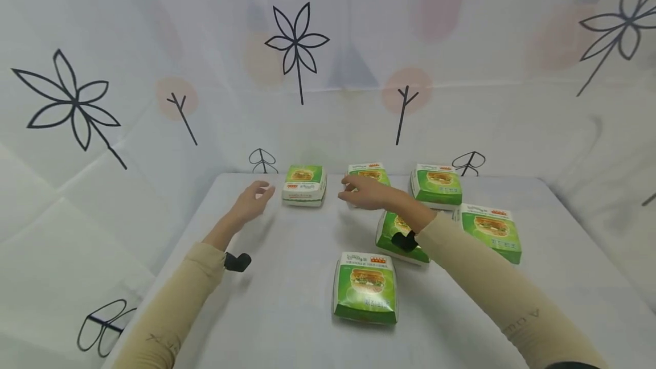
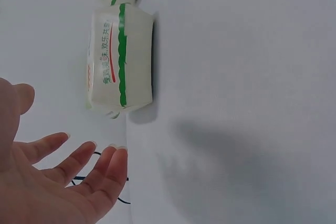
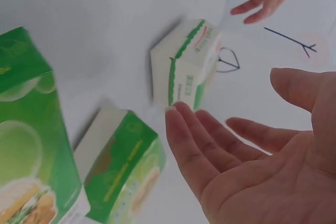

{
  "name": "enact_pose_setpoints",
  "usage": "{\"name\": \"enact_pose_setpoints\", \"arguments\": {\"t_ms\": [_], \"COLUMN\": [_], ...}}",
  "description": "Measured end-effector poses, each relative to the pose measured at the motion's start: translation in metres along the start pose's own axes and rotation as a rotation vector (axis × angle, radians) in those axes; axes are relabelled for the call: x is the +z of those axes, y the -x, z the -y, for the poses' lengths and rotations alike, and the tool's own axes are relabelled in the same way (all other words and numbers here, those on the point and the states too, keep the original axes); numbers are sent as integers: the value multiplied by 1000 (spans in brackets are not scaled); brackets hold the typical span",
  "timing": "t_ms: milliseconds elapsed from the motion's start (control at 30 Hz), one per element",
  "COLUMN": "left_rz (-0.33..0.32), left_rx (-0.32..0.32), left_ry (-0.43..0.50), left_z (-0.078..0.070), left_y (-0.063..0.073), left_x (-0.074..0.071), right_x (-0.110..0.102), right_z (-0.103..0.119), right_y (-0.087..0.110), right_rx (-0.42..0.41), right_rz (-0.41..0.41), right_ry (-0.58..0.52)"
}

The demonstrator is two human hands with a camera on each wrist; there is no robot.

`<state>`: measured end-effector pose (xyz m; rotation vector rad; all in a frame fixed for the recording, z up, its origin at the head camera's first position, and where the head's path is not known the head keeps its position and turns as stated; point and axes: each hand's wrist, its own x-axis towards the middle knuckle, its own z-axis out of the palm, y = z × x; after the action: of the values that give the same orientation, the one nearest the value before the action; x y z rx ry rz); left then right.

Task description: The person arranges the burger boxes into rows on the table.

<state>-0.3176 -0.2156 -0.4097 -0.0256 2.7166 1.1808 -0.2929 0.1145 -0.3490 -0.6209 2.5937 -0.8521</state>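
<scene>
In the head view my left hand [image 1: 252, 201] hovers over the table just left of a green and white burger box [image 1: 303, 185] at the back left, its fingers loosely bent and holding nothing. The left wrist view has this box [image 2: 126, 61] beyond the fingertips, with a gap between. My right hand [image 1: 368, 193] hangs in the air to the right of that box and overlaps a second burger box [image 1: 376, 171] at the back middle. Seen from the right wrist, its palm [image 3: 262, 182] faces up with relaxed fingers, and nothing lies in it.
A third burger box [image 1: 437, 184] stands at the back right, with another box [image 1: 490, 231] in front of it. Under my right forearm sits a partly covered box [image 1: 392, 232]. One more box [image 1: 365, 287] lies nearer the front of the white table [image 1: 287, 312]. Patterned cloth [image 1: 348, 124] hangs behind.
</scene>
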Motion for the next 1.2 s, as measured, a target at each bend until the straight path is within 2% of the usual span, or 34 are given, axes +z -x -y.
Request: {"name": "enact_pose_setpoints", "arguments": {"t_ms": [167, 333, 567, 733, 933, 1200], "left_rz": [29, 90, 121, 143, 207, 265], "left_rx": [31, 52, 99, 142, 200, 244], "left_ry": [-34, -47, 28, 82, 109, 111], "left_z": [-3, 0, 3, 3, -1, -15], "left_y": [21, 47, 75, 84, 91, 93], "left_x": [4, 5, 14, 29, 48, 60], "right_x": [-3, -3, -5, -6, -3, 7], "right_z": [-3, -10, -19, -20, -24, -33], "right_y": [25, 51, 77, 85, 95, 107], "right_rx": [-47, -70, -49, -37, -18, -28], "right_rz": [-13, -7, -10, -20, -7, 5], "right_ry": [14, 9, 29, 39, 9, -15]}}
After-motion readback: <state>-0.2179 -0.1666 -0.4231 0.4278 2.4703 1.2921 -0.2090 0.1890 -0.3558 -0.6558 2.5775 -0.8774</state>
